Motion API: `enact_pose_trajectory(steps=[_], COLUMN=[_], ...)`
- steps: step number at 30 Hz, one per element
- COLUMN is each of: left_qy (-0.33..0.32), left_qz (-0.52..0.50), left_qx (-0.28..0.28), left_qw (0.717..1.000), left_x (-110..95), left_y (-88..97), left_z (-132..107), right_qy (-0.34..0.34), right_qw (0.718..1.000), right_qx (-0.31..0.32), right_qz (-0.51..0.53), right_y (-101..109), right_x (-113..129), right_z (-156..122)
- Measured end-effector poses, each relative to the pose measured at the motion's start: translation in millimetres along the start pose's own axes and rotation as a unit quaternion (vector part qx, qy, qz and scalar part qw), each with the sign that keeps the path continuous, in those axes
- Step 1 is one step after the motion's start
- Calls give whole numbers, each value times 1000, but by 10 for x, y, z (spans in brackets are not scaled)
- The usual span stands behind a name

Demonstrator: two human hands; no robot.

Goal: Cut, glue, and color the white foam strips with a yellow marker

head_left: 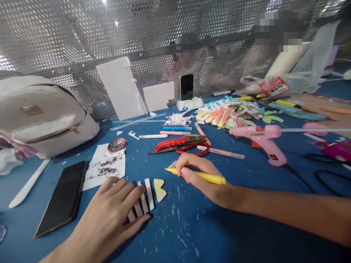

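1. Yellow marker sits in our right hand, thumb and fingers closed round it in a pen grip. Tip points left, just above the blue table; can't tell if it touches.
2. Our left hand is palm down, fingers loosely spread and slightly bent, over a row of white strips. Partly hidden, so we can't give a full strip count or say how firmly it presses.
3. Notched yellow piece lies flat just right of the strips, between our hands, touching neither.
4. Beyond our right hand: red-handled tool, then blue marker and pink marker side by side.
5. Right side: pink glue gun on its side, heap of coloured strips behind its nozzle.
6. Left side: black smartphone lying flat, white paper sheet with dark flecks beside it, red-rimmed dish on the sheet's far edge.
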State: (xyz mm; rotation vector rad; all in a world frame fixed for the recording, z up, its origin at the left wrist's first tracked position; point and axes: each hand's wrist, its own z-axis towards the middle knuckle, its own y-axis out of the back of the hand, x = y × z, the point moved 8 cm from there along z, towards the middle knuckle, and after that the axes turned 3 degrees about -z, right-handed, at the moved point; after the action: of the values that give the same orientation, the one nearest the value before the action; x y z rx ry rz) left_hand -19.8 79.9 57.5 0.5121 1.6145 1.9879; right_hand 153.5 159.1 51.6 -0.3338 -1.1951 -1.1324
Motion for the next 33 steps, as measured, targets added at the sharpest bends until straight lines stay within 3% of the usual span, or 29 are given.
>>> enact_pose_trajectory(steps=[9,16,26,33], left_qy=[98,101,118,92], left_qz=[-156,-208,-250,-235], left_qx=[-25,-29,-31,-22], left_qw=[983,973,960,967], left_x=[124,71,124,97], left_y=[-75,-223,-283,-293], left_z=[66,238,220,230], right_qy=[-56,-61,-102,-119], right_qw=[994,994,985,982], right_qx=[85,94,139,147], right_qz=[28,15,18,14], right_y=[-184,-187,-325,-414], right_x=[-52,-31,-60,-123], right_z=[-15,-36,24,108])
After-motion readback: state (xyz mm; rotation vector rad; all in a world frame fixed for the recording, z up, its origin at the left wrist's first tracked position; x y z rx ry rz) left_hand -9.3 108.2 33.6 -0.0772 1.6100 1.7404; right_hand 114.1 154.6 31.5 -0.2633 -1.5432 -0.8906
